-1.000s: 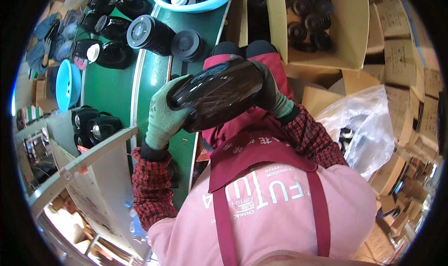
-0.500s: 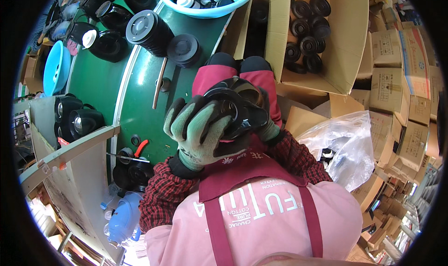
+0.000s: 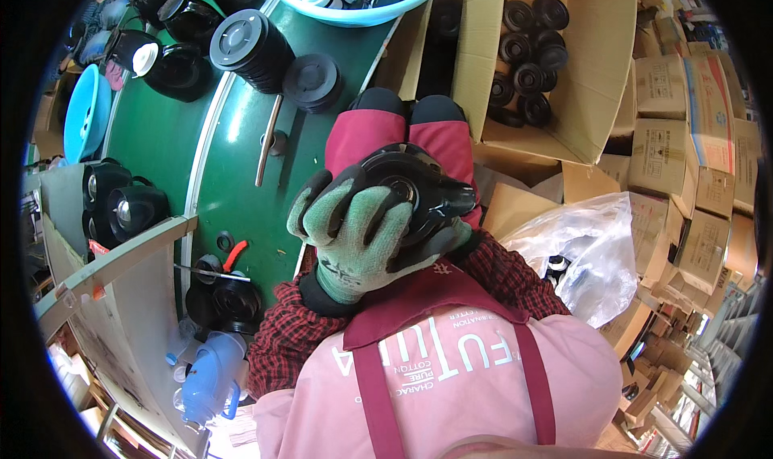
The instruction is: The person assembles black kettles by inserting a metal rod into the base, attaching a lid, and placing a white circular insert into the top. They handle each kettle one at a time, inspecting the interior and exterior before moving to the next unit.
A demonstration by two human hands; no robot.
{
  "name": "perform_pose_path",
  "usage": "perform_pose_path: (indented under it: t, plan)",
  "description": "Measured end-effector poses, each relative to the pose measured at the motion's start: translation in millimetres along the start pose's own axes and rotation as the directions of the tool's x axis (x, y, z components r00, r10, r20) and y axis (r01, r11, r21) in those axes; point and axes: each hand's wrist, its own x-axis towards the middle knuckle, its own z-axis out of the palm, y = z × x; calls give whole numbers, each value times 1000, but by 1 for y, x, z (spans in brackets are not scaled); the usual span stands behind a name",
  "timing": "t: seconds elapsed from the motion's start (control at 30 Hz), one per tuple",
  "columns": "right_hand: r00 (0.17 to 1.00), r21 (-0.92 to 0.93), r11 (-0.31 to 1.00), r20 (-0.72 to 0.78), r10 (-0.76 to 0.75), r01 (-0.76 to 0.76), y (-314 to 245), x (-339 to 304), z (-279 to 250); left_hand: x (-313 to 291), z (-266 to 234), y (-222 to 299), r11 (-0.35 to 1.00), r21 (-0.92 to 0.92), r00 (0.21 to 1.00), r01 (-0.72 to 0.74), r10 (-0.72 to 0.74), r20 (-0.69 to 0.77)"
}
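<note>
Head: left fingers (image 3: 328,209) half-curled on pot (image 3: 444,195)

We hold a glossy black vessel (image 3: 439,192) at our lap, gloved left hand (image 3: 358,237) across it, right hand (image 3: 456,237) at its near right side. Left, the green counter (image 3: 233,165) bears stacked black discs (image 3: 243,42); far right stands an open carton (image 3: 600,80).

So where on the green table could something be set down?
The green table looks bare between its pale strip and the metal rod, and left of that strip below the black pots. It's crowded at the top, from pots to blue basin, and lower down by the orange handle. The left hand and black vessel crowd the lap.
</note>
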Motion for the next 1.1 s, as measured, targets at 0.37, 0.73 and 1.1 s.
perform_pose_path:
  t: [0.37,0.73,1.1]
  plan:
    - [868,777,515,79,490,-361,21,-14,8,-8,0,-9,979,-126,987,159,-160,1]
    - [998,401,915,-46,-38,53,-35,18,-2,-20,-7,-18,960,-260,967,102,-34,253]
    - [971,365,902,36,234,-231,-110,85,-123,-71,15,-103,963,-226,989,146,-142,32]
